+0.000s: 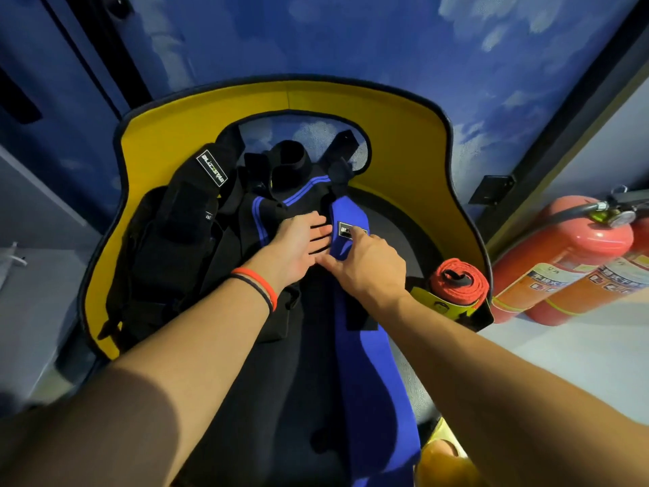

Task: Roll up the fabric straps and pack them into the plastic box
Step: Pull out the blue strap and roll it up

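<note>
Obs.: blue strap (346, 360) lies unrolled, lengthwise, in the yellow box (404, 142). Its far end is among the dark gear at the back and its near end runs toward the person and out of view below.

Left hand (298, 240): fingers straight, flat on the black fabric just beside the strap's left edge, gripping nothing.

Right hand (365, 261): rests on the strap, index finger straight on the sewn label (351, 230). The other fingers are hidden behind the knuckles, so I cannot tell whether they pinch the edge.

Handling (judgement): the strap looks soft, light and limp, slightly stretchy, not fragile. It should drape and slide rather than hold a shape, so a roll will loosen unless kept tight. Best hold is probably one end pinched across the full width, rolled with both thumbs while the rest is kept flat. The dark patch part-way along is possibly a fastener to close the roll.

Box contents: a pile of black straps (175, 240) on the left, a black piece with blue stripes (267, 212) in the middle, and one rolled red strap (460, 281) upright against the right wall.

Outside, to the right: two fire extinguishers (562, 254) lying on the floor.
</note>
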Tool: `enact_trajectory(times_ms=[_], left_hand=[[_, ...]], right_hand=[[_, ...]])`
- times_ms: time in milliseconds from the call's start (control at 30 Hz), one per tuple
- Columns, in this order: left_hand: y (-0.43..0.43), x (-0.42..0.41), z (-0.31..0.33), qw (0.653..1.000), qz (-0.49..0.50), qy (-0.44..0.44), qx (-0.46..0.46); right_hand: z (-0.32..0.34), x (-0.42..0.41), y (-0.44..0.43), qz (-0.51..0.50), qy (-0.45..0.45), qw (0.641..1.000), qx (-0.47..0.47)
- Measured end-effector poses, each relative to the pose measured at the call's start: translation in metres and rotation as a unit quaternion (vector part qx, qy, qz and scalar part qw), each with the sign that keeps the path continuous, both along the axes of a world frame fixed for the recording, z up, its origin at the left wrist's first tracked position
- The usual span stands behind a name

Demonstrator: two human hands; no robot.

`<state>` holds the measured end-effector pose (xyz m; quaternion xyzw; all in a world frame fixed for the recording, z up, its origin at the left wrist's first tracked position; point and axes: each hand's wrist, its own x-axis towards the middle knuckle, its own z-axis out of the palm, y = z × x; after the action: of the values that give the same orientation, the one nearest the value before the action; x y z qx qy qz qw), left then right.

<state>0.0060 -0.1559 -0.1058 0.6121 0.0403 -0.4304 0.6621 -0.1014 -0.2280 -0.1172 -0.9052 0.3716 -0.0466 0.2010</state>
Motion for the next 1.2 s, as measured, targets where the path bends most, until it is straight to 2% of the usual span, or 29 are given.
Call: enact_trajectory(times_ms=[233,367,467,533,600,667,767,867,933,1000,1067,1133,1200], left_hand=[[0.007,0.008,-0.002,0.994,-0.095,-0.053,-0.029],[0.005,0.003,0.003,0.979,-0.134,-0.155,-0.015],[0.002,0.001,-0.006,0.966,-0.112,-0.233,-0.001],[-0.001,0.003,-0.02,0.943,-0.096,-0.313,0.065],[-0.005,0.005,-0.033,0.916,-0.091,-0.367,0.138],[-0.01,0.003,-0.045,0.912,-0.102,-0.362,0.162],[-0.017,0.001,-0.053,0.923,-0.077,-0.333,0.175],[-0.018,0.003,-0.052,0.931,-0.054,-0.316,0.174],[-0.018,0.003,-0.053,0.931,-0.06,-0.316,0.174],[-0.016,0.002,-0.054,0.906,-0.082,-0.369,0.188],[-0.014,-0.001,-0.057,0.849,-0.12,-0.466,0.217],[-0.015,-0.004,-0.055,0.799,-0.151,-0.528,0.246],[-0.015,-0.003,-0.049,0.792,-0.17,-0.532,0.247]], right_hand=[[0.004,0.0,-0.006,-0.082,-0.074,0.993,0.029],[0.008,0.006,-0.011,-0.1,-0.157,0.967,0.172],[0.001,0.011,-0.02,-0.153,-0.199,0.92,0.302],[-0.006,0.011,-0.026,-0.196,-0.202,0.88,0.382],[-0.008,0.01,-0.027,-0.204,-0.186,0.871,0.406],[-0.01,0.011,-0.028,-0.191,-0.15,0.901,0.359],[-0.014,0.015,-0.03,-0.182,-0.077,0.958,0.21],[-0.018,0.015,-0.027,-0.15,-0.017,0.983,0.109],[-0.021,0.013,-0.026,-0.109,-0.021,0.992,0.06],[-0.019,0.013,-0.027,-0.07,-0.018,0.997,0.038],[-0.017,0.011,-0.031,-0.038,0.002,0.999,0.035],[-0.011,0.009,-0.038,-0.013,0.024,0.998,0.051],[-0.002,0.008,-0.044,0.012,0.059,0.995,0.073]])
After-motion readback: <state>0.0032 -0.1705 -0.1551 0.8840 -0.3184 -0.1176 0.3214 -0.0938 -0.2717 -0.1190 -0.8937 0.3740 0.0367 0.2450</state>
